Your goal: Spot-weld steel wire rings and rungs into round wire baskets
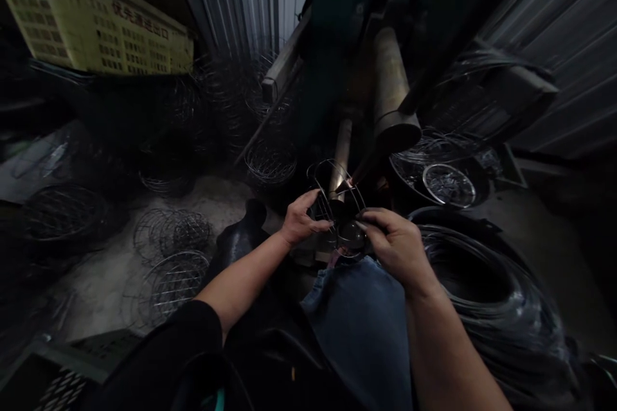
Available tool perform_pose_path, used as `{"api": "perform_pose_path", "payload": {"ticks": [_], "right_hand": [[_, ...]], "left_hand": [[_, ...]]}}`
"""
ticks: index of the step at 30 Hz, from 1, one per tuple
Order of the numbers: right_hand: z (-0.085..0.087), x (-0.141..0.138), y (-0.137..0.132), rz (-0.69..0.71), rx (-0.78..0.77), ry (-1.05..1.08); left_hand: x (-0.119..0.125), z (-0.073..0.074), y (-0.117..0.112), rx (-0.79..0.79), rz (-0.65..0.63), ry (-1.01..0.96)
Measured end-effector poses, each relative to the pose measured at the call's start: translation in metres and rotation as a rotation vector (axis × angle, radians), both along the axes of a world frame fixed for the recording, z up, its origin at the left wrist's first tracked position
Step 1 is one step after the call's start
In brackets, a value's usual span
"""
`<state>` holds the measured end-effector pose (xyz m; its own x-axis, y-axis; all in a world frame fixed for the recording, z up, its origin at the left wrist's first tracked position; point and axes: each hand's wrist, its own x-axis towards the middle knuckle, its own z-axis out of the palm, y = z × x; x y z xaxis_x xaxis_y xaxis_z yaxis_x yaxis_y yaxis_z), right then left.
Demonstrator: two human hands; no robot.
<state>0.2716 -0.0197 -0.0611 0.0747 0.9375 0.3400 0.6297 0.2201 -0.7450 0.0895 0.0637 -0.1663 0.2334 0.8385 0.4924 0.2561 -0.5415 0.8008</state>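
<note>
A round wire frame [359,196], made of thin metal rings and cross wires, is held up between my two hands around a welding machine's lower rod [343,148]. My left hand [304,217] has its thumb and fingers closed on the frame's left side. On the right side, my right hand [394,241] pinches the wire between thumb and fingertips. Just above my right hand, the frame touches or nearly touches a small reddish tip under the thick upper cylinder [393,83]; which one I cannot tell. A small round bowl-like object [351,234] shows below the frame.
Several wire frames [176,282] lie on the floor at left, with another stack [270,164] behind. A yellow crate [106,26] stands at upper left. To the right are a coil of wire [501,295] and a basin of metal pieces [448,183]. Blue cloth [361,321] covers my lap.
</note>
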Motion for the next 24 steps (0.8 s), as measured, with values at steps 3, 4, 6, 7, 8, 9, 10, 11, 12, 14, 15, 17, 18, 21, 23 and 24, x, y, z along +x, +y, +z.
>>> {"api": "perform_pose_path", "payload": {"ticks": [3, 4, 6, 7, 8, 9, 10, 11, 12, 14, 15, 17, 18, 21, 23, 24], "right_hand": [[0.005, 0.000, 0.003, -0.008, -0.032, -0.029], [0.006, 0.000, 0.005, -0.008, -0.045, -0.039], [0.010, 0.000, 0.007, -0.010, -0.067, -0.049], [0.012, 0.000, 0.008, -0.016, -0.075, -0.050], [0.013, 0.000, 0.009, -0.023, -0.082, -0.051], [0.014, -0.001, 0.010, -0.032, -0.088, -0.052], [0.015, -0.001, 0.010, -0.040, -0.094, -0.052], [0.015, -0.002, 0.010, -0.046, -0.100, -0.049], [0.016, -0.002, 0.010, -0.051, -0.105, -0.037], [0.015, -0.001, 0.005, -0.074, -0.118, 0.015], [0.013, 0.000, 0.001, -0.104, -0.128, 0.056], [0.007, 0.004, -0.011, -0.197, -0.150, 0.168], [0.002, 0.007, -0.017, -0.248, -0.160, 0.230], [-0.014, 0.016, -0.031, -0.324, -0.201, 0.372], [-0.022, 0.020, -0.031, -0.314, -0.229, 0.402], [-0.025, 0.020, -0.028, -0.302, -0.232, 0.401]], "left_hand": [[0.005, 0.000, 0.001, -0.032, 0.006, -0.037], [0.007, 0.001, 0.001, -0.045, 0.000, -0.042], [0.009, 0.003, 0.001, -0.069, -0.012, -0.049], [0.010, 0.004, 0.001, -0.077, -0.017, -0.050], [0.011, 0.004, 0.001, -0.084, -0.025, -0.052], [0.012, 0.005, 0.000, -0.094, -0.033, -0.058], [0.012, 0.005, -0.001, -0.108, -0.043, -0.067], [0.013, 0.006, -0.002, -0.126, -0.052, -0.079], [0.014, 0.005, -0.002, -0.149, -0.062, -0.094], [0.016, 0.005, -0.003, -0.196, -0.072, -0.125], [0.016, 0.004, -0.004, -0.212, -0.072, -0.137], [0.015, 0.004, -0.004, -0.240, -0.071, -0.157], [0.014, 0.004, -0.004, -0.261, -0.067, -0.166], [0.010, 0.006, -0.004, -0.379, -0.050, -0.206], [0.009, 0.008, -0.001, -0.468, -0.058, -0.255], [0.008, 0.009, 0.000, -0.506, -0.073, -0.286]]}}
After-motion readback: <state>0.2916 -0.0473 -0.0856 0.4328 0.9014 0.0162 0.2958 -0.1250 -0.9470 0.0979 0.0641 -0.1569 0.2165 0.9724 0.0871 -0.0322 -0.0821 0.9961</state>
